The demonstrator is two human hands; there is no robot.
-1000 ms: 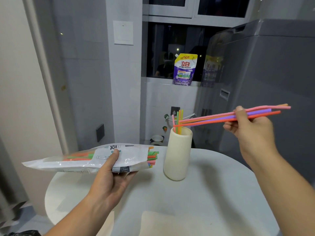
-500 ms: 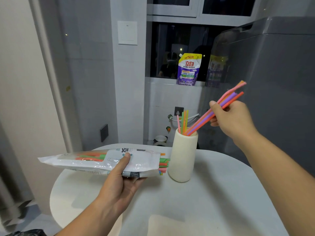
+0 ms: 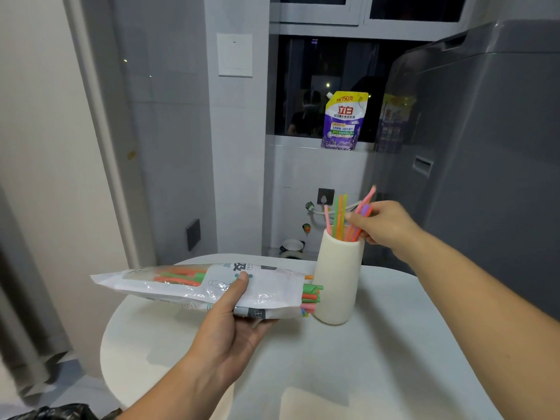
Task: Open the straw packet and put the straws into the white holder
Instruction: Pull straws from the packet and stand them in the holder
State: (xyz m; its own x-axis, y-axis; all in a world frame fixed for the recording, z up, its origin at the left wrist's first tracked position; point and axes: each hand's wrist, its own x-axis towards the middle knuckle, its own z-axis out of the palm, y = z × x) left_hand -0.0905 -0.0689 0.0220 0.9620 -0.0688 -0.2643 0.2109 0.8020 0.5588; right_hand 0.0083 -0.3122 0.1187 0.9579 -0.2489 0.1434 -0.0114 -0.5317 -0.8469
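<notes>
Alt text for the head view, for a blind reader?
A person's right hand grips a bunch of coloured straws standing in a white holder on a round white table; the left hand holds the opened straw packet beside it.

**Crowded holder, open front**

The holder [image 3: 338, 280] stands at the back of the round surface [image 3: 363, 365]. Upright straws [image 3: 339, 215] fill its mouth, and the right hand [image 3: 386, 225], pinching some, covers its right rim. The packet [image 3: 188, 287], gripped by the left hand [image 3: 230, 325], bars the left, its open end just beside the holder. A grey appliance [image 3: 485, 147] walls off the right. The near surface, in front of both, offers room.
</notes>
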